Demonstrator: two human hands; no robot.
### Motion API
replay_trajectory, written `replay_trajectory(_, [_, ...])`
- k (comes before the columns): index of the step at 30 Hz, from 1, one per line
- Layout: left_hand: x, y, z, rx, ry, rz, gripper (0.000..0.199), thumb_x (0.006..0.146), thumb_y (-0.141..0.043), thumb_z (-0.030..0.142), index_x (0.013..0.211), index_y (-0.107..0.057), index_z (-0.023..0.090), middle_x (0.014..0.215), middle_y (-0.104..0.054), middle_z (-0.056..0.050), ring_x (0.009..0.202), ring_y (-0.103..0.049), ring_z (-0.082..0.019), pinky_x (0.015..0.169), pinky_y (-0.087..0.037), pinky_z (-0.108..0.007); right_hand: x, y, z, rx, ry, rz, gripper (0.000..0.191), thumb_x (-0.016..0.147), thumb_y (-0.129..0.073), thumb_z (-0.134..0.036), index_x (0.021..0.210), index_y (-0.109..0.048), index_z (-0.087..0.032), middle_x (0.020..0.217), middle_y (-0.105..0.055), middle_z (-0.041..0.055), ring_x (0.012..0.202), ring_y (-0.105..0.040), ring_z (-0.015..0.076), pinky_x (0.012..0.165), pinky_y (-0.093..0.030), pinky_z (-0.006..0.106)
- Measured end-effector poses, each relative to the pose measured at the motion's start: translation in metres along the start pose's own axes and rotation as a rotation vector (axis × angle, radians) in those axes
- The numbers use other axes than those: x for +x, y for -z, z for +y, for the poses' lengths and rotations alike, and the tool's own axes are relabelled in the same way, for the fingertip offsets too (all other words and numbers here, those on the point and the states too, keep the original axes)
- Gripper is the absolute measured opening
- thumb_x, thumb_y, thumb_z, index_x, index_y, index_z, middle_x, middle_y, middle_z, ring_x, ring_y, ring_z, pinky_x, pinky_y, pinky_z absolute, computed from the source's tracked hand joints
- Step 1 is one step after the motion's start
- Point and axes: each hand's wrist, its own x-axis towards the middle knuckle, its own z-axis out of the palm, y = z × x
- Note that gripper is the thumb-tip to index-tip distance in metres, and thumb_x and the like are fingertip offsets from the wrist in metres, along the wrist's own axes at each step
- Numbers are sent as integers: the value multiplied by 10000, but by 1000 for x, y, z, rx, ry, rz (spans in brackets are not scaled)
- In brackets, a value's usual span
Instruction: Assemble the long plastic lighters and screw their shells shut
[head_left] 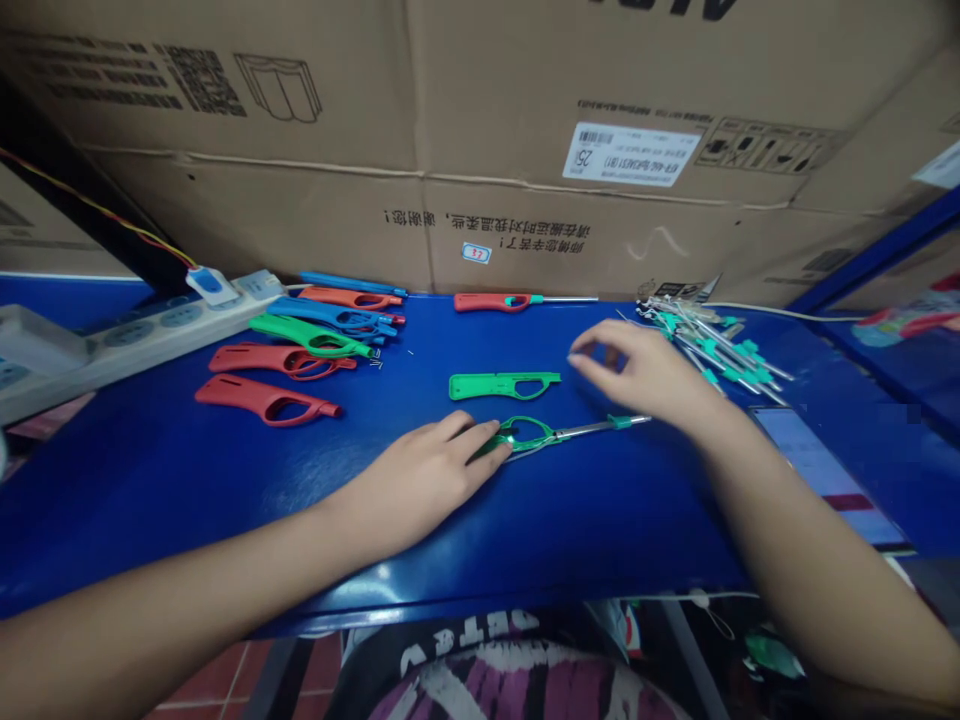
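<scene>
My left hand (439,465) lies over the handle end of a green lighter body (534,432), its fingers closed on it against the table. A metal tube (592,429) with a teal collar sticks out of that body to the right. Just behind lies a separate green casing half (495,386), inner side up. My right hand (637,370) hovers to the right of this half, thumb and forefinger pinched together. Whatever is in the pinch, if anything, is too small to make out. The left fingers hide the handle's inside.
Red casings (255,400), a green casing (307,335) and several blue and orange ones lie left, beside a power strip (161,330). A red lighter (491,301) sits at the back. Metal tubes (724,345) are heaped right, near a phone (832,475). Cardboard boxes (495,90) stand behind.
</scene>
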Motion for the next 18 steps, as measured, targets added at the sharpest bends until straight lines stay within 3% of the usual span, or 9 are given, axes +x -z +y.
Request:
replay_trajectory(4, [-1, 0, -5, 2, -28, 20, 440, 953, -536, 89, 1388, -565, 140, 1405, -589, -173, 1198, -590, -311, 889, -588, -437, 3, 27, 64, -351, -469, 166, 197, 830, -617, -243, 982, -710, -158, 985, -675, 123, 872, -607, 250, 826, -455, 352])
replay_trajectory(6, [-2, 0, -7, 10, -36, 26, 447, 948, -533, 87, 1392, -562, 134, 1407, -590, -168, 1197, -593, -319, 899, -590, -453, 1, 35, 88, -434, -594, 225, 271, 823, -599, -217, 1061, -708, -145, 1022, -655, 157, 984, -596, 292, 882, -445, 378])
replay_trajectory(11, [-3, -1, -8, -7, -42, 83, 413, 960, -532, 120, 1370, -581, 139, 1379, -615, -144, 1208, -590, -309, 949, -574, -456, -2, 34, 109, -469, -735, 278, 285, 850, -614, -319, 1027, -741, -135, 1062, -608, 224, 1090, -543, 392, 877, -443, 470])
replay_trajectory(15, [-2, 1, -9, -16, -75, 111, 390, 979, -499, 132, 1357, -590, 153, 1369, -624, -135, 1216, -588, -302, 953, -564, -461, 1, 22, 111, -472, -778, 271, 316, 843, -640, -411, 975, -746, -144, 1103, -594, 216, 1093, -537, 386, 856, -457, 462])
replay_trajectory(18, [-1, 2, -9, -11, -92, 104, 381, 984, -482, 132, 1345, -600, 155, 1358, -632, -134, 1211, -592, -308, 949, -559, -468, 3, 16, 114, -480, -808, 252, 267, 837, -638, -359, 950, -747, -143, 1114, -608, 207, 1089, -562, 371, 859, -465, 447])
